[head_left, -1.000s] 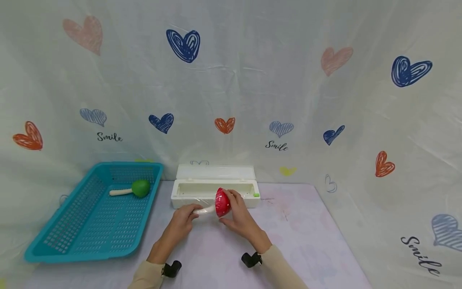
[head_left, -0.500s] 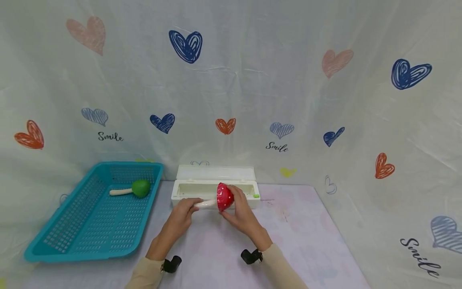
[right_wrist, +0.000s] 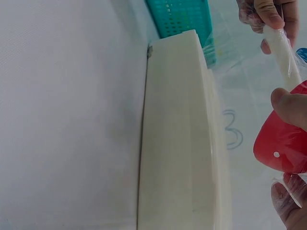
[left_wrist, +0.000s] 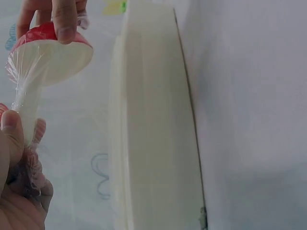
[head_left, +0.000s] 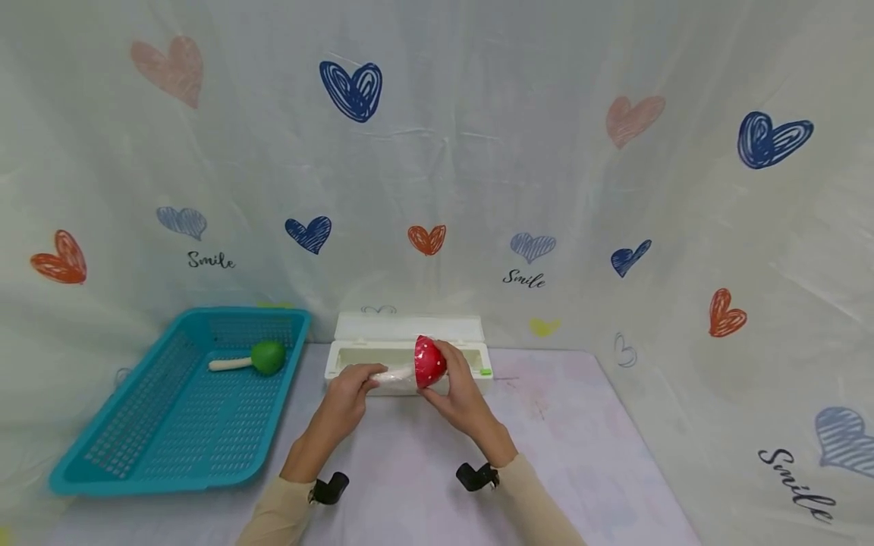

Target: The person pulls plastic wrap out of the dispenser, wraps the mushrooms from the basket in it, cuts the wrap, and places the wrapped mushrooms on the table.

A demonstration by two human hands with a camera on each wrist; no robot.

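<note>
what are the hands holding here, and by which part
A film-wrapped toy mushroom: the left hand grips its white stem, and the right hand holds its red cap.

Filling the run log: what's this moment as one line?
left hand: grips stem | right hand: holds cap | toy mushroom: film-wrapped, above white dispenser box | basket: green mushroom

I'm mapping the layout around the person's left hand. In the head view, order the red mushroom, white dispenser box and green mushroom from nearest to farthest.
1. red mushroom: its stem is held in the left hand.
2. white dispenser box: just behind.
3. green mushroom: far left, in the teal basket.
</note>
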